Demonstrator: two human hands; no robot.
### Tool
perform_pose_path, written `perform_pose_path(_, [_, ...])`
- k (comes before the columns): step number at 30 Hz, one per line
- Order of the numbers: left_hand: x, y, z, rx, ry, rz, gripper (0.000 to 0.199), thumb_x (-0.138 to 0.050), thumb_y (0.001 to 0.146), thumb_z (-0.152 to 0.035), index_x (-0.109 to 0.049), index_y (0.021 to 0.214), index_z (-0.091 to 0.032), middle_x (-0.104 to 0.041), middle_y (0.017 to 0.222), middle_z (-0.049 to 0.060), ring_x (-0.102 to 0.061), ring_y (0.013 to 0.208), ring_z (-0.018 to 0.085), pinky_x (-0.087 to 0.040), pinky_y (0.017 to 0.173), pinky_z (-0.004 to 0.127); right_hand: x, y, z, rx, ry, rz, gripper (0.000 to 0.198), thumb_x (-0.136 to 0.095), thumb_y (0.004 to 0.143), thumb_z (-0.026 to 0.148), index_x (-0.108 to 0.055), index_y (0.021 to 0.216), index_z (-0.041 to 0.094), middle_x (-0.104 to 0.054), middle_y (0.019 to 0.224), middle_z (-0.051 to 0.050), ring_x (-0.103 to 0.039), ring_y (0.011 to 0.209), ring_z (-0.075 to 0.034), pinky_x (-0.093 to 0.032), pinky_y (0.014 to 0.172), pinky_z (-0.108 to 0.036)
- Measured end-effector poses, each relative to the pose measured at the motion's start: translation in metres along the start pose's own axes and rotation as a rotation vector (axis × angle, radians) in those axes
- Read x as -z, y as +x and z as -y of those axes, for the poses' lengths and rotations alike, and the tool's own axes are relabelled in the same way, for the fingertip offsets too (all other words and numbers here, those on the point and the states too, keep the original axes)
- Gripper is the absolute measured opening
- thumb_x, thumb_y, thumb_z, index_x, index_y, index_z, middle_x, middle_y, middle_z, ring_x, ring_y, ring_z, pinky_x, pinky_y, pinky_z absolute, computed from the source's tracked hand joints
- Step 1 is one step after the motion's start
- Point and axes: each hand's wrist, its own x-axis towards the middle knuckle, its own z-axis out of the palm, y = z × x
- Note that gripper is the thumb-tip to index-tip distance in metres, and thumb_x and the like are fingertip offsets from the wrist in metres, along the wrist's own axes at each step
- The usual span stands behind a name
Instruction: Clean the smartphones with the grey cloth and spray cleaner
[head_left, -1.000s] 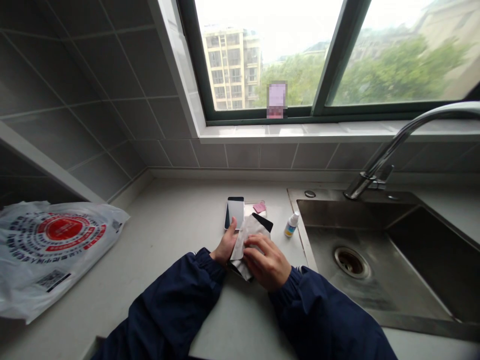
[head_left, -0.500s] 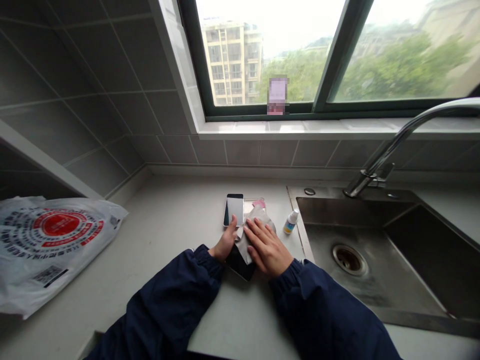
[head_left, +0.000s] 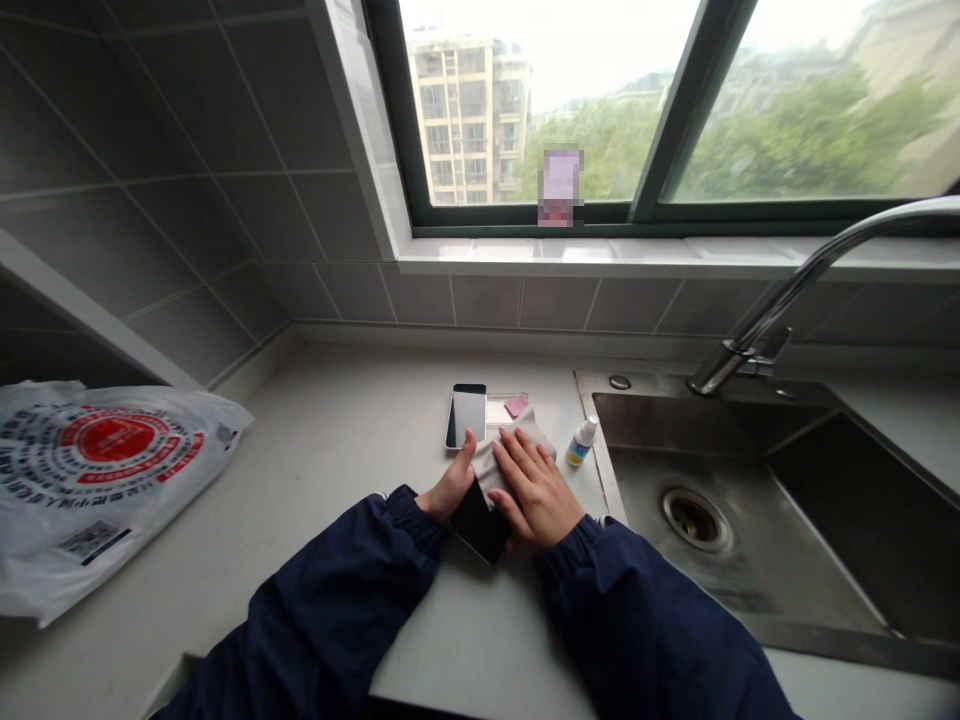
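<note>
A phone with a dark screen (head_left: 480,525) lies at a slant on the counter, largely hidden under a light grey cloth (head_left: 486,463) and my hands. My left hand (head_left: 448,487) grips the phone along its left edge, thumb up by the cloth. Fingers stretched flat, my right hand (head_left: 536,490) presses the cloth onto the phone's upper part. Just beyond lies a second phone (head_left: 466,420) with a pale reflection on its screen. Beside that is a clear case (head_left: 499,411) with a small pink piece (head_left: 516,406) on it. A small white spray bottle (head_left: 581,441) stands right of my right hand.
To the right, a steel sink (head_left: 637,500) is set into the white counter (head_left: 330,450), with a curved faucet (head_left: 787,290) behind it. At the left lies a printed plastic bag (head_left: 112,480). A window sill (head_left: 510,258) and tiled wall bound the back.
The cloth has slid up and right under my right hand, baring more of the dark screen. My left hand keeps its grip on the phone.
</note>
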Motion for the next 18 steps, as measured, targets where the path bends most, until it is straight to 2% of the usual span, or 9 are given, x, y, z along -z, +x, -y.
perform_pose_path(7, [-0.003, -0.004, -0.001, 0.02, 0.028, -0.103, 0.079, -0.023, 0.098, -0.064, -0.044, 0.146, -0.005, -0.065, 0.128, 0.022, -0.058, 0.126, 0.029, -0.036, 0.113, 0.043, 0.002, -0.001, 0.013, 0.138, 0.055, 0.047, 0.063, -0.049, 0.098, 0.04, -0.038, 0.152, 0.012, -0.036, 0.157, -0.015, -0.026, 0.149, -0.033, -0.034, 0.115, -0.056])
perform_pose_path(14, [0.003, -0.002, 0.004, 0.0, 0.078, 0.011, 0.078, -0.03, 0.096, -0.066, -0.036, 0.153, -0.012, -0.059, 0.138, 0.018, -0.051, 0.134, 0.028, -0.031, 0.116, 0.041, -0.001, 0.0, 0.001, -0.031, -0.019, -0.035, 0.06, -0.045, 0.1, 0.039, -0.038, 0.152, 0.01, -0.032, 0.159, -0.016, -0.028, 0.148, -0.036, -0.037, 0.111, -0.058])
perform_pose_path(16, [0.004, -0.004, 0.003, 0.068, 0.101, 0.019, 0.08, -0.029, 0.095, -0.068, -0.031, 0.155, -0.016, -0.059, 0.138, 0.018, -0.056, 0.129, 0.031, -0.036, 0.111, 0.044, -0.003, 0.0, 0.0, -0.071, -0.034, -0.066, 0.061, -0.044, 0.1, 0.04, -0.036, 0.152, 0.01, -0.031, 0.16, -0.016, -0.028, 0.148, -0.036, -0.038, 0.111, -0.059])
perform_pose_path(18, [0.005, -0.007, 0.001, 0.151, 0.127, 0.037, 0.084, -0.026, 0.092, -0.072, -0.028, 0.157, -0.017, -0.061, 0.134, 0.02, -0.064, 0.115, 0.034, -0.043, 0.103, 0.048, -0.004, -0.001, -0.001, -0.101, -0.038, -0.095, 0.061, -0.044, 0.1, 0.04, -0.034, 0.153, 0.011, -0.03, 0.16, -0.017, -0.028, 0.148, -0.036, -0.038, 0.111, -0.059])
